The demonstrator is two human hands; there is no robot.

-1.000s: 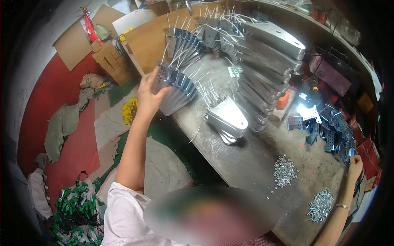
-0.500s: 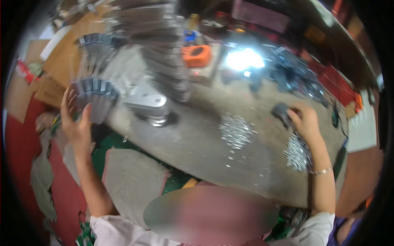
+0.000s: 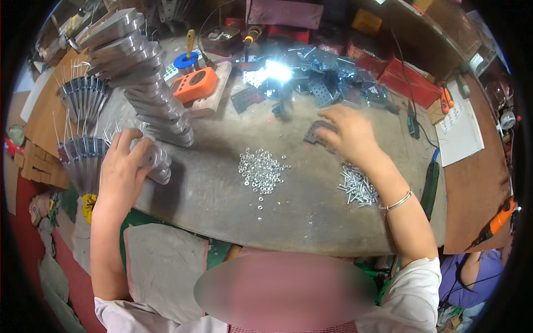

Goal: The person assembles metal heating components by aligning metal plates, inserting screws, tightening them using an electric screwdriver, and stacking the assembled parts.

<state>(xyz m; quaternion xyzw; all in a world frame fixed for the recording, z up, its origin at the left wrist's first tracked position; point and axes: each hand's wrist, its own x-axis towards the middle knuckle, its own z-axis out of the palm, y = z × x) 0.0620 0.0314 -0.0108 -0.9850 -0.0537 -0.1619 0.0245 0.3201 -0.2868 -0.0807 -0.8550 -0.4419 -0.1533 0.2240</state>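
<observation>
My left hand [image 3: 123, 161] is at a low stack of silver metal plates [image 3: 161, 166], fingers curled over its near end and thumb at its side. Part of that stack is hidden behind the hand. At the right, my right hand [image 3: 351, 133] has its thumb over a small dark perforated metal plate [image 3: 313, 132], with the fingers bent on the far side. Between the hands lies a pile of small nuts [image 3: 261, 172]. A pile of screws [image 3: 358, 186] sits just below my right wrist.
A tall, leaning stack of silver plates [image 3: 150, 91] rises behind my left hand. Fanned metal strips with wires [image 3: 83, 150] stand at the left. Beyond are an orange device [image 3: 194, 84], a bright lamp [image 3: 277, 72] and dark brackets [image 3: 322, 91]. An orange-handled tool [image 3: 499, 219] lies far right.
The view has swung to the left. My left hand, earlier raised open beside the fanned strips, has come onto the silver stack. My right hand stays at the dark plate, slightly farther away.
</observation>
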